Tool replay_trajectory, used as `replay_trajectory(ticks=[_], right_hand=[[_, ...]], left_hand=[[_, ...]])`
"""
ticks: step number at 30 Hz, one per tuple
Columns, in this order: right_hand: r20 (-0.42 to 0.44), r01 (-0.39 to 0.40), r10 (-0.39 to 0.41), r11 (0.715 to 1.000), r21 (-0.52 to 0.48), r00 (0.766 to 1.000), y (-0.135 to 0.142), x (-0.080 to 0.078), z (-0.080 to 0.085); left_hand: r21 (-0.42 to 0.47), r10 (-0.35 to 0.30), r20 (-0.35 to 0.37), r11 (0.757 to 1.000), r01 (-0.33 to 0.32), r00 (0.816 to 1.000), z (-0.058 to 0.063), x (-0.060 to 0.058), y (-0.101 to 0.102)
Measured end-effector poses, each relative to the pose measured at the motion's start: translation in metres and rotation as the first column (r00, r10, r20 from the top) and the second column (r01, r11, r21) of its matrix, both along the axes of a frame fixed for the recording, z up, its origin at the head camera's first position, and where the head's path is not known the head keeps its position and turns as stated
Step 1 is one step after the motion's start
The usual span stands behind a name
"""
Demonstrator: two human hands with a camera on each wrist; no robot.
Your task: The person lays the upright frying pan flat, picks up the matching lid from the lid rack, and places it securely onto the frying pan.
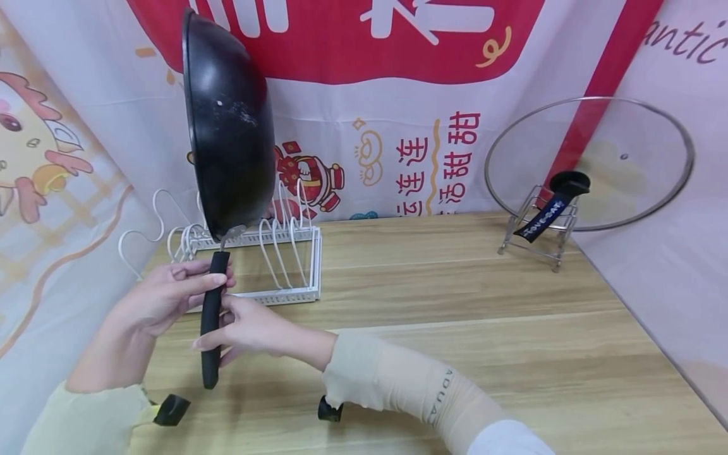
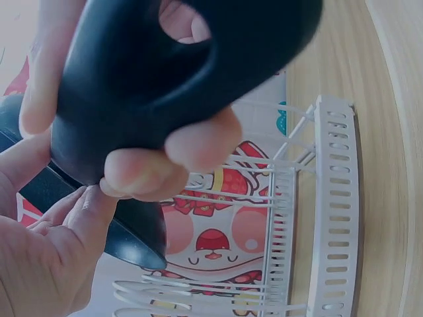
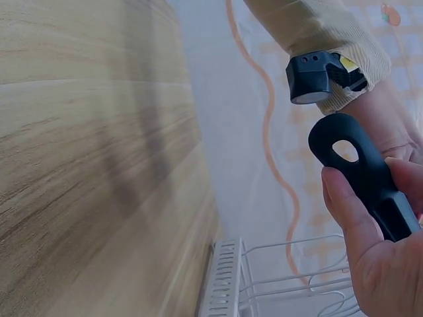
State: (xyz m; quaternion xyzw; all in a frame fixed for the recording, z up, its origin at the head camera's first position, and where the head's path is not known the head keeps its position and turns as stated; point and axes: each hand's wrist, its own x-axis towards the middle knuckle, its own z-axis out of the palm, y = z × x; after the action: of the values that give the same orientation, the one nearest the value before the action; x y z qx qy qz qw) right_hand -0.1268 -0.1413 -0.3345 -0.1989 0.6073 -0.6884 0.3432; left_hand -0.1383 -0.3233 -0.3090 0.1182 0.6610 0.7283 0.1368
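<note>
A black wok (image 1: 233,126) is held up on edge, its dark outer side turned to the right and its handle (image 1: 212,316) pointing down. My left hand (image 1: 165,294) grips the upper part of that handle, thumb laid across it near the wok. Lower down, my right hand (image 1: 256,325) pinches the same handle from the right side. In the right wrist view the handle (image 3: 360,168) shows a hanging hole at its end. Behind the wok stands a white wire dish rack (image 1: 315,265), partly hidden by wok and hands.
On the right, a glass lid (image 1: 631,158) with a black knob (image 1: 569,183) leans upright on a small metal wire stand (image 1: 537,221). The wooden tabletop (image 1: 455,303) runs back to a printed cloth backdrop (image 1: 364,101), with more cloth on both sides.
</note>
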Motion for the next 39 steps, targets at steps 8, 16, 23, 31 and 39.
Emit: replay_trajectory(ticks=[8,16,23,31,39], right_hand=[[0.000,-0.031,0.031,1.000,-0.001,1.000,0.006,0.000,0.006],[-0.005,-0.060,0.060,0.998,-0.013,0.998,0.012,-0.002,0.009],[-0.003,-0.094,0.094,0.995,-0.028,0.996,0.018,-0.004,0.010],[-0.028,-0.084,0.083,0.996,-0.017,0.996,0.024,-0.005,0.012],[-0.024,-0.096,0.096,0.995,-0.022,0.995,0.030,-0.006,0.017]], left_hand=[[0.010,0.042,0.021,0.999,-0.042,0.999,0.005,0.002,0.008],[0.014,0.093,0.038,0.996,-0.093,0.995,0.008,0.004,0.016],[0.009,0.109,0.030,0.994,-0.109,0.994,0.010,0.001,0.025],[0.036,0.121,0.033,0.992,-0.122,0.992,0.013,0.000,0.032],[0.065,0.115,0.025,0.991,-0.116,0.993,0.016,-0.001,0.037]])
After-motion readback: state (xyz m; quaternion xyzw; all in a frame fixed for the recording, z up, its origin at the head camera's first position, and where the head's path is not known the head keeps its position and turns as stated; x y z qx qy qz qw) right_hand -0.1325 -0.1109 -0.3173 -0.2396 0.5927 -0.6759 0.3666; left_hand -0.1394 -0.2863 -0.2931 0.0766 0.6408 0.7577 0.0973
